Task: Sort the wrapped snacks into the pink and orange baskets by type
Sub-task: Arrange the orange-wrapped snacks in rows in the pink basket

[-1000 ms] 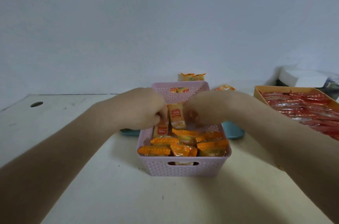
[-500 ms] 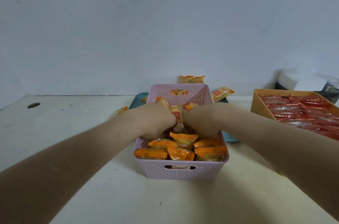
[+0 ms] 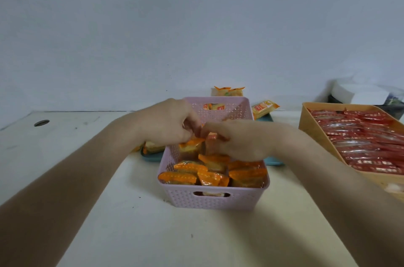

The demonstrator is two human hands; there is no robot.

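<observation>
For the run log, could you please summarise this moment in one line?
left hand, right hand: over pink perforated plastic basket | arranging orange-wrapped snacks | orange basket: red-wrapped snacks

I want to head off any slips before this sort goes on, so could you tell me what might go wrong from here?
Both the left hand and the right hand crowd over the pink basket, so packed orange snacks could get knocked out of their row. The basket's near half looks full, so forcing in more may crush wrappers. A loose snack rests partly on the teal tray behind the basket and might be overlooked.
</observation>
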